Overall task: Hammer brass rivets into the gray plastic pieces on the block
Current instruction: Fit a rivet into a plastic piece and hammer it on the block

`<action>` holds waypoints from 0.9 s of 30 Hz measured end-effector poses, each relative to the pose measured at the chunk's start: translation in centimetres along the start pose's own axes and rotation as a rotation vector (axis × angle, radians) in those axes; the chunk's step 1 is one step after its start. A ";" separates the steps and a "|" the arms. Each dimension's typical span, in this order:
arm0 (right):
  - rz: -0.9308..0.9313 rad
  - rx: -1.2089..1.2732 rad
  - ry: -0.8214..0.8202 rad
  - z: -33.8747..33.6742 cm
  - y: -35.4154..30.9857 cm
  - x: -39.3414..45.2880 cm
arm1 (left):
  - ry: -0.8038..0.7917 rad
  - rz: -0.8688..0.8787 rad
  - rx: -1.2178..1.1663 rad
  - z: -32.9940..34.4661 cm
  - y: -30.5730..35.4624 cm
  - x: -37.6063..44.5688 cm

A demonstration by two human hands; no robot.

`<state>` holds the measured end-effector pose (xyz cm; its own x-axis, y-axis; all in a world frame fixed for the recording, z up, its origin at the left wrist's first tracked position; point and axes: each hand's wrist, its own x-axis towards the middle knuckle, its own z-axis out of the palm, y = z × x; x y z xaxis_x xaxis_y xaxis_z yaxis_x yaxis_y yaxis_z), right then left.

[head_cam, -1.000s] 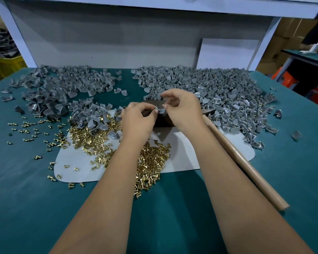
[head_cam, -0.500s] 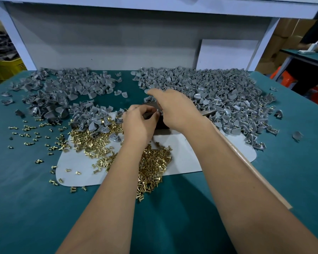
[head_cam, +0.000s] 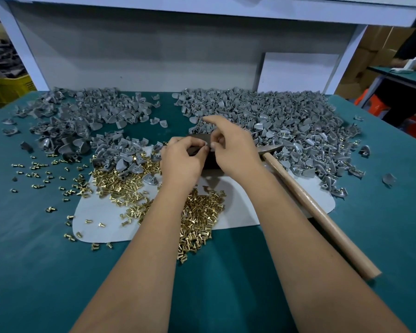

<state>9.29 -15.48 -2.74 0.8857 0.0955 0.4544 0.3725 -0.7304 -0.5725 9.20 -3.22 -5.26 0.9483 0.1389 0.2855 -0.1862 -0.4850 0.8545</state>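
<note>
Both hands meet over a dark block [head_cam: 211, 162] at the middle of the green table [head_cam: 34, 272]. My left hand [head_cam: 181, 162] has its fingers curled, pinching something small at the block's top; what it is stays hidden. My right hand [head_cam: 231, 145] curls beside it, thumb and fingers pinching a small gray piece, index finger stretched toward the right pile. A hammer [head_cam: 322, 212] with a wooden handle lies to the right, its head by my right wrist. Brass rivets [head_cam: 199, 219] are heaped under my left forearm on a white mat [head_cam: 101, 212].
Heaps of gray plastic pieces lie at the back left [head_cam: 77, 121] and back right [head_cam: 286, 126]. Loose rivets [head_cam: 46, 174] scatter over the cloth at left. A white frame post [head_cam: 17, 44] and gray back panel close off the rear. A second bench [head_cam: 401, 73] stands far right.
My right hand reached toward the back pile half a second ago and has come back to the block beside my left hand. The left hand stayed at the block.
</note>
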 end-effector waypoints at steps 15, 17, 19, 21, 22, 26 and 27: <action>0.078 0.160 0.030 0.6 0.6 -0.4 | -0.003 0.006 0.006 0.1 0.0 -0.1; 0.152 0.306 0.066 0.2 0.9 -0.6 | -0.005 0.005 -0.002 0.0 0.1 -0.2; 0.215 0.366 0.107 -0.2 1.1 -0.5 | -0.005 0.010 -0.004 0.0 0.1 -0.2; 0.239 0.345 0.108 -0.5 1.2 -0.4 | -0.001 0.016 -0.002 -0.1 0.1 -0.2; 0.234 0.328 0.098 -0.5 1.2 -0.5 | -0.001 0.020 0.000 0.0 0.1 -0.2; 0.178 0.239 0.072 -0.3 1.0 -0.4 | -0.007 0.029 -0.003 0.0 0.0 -0.2; 0.173 0.215 0.077 -0.1 1.0 -0.4 | -0.008 0.027 -0.006 0.0 0.0 -0.2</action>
<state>9.24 -16.34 -3.43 0.9207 -0.0759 0.3828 0.2749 -0.5701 -0.7742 9.04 -3.24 -5.35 0.9448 0.1190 0.3054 -0.2135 -0.4836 0.8489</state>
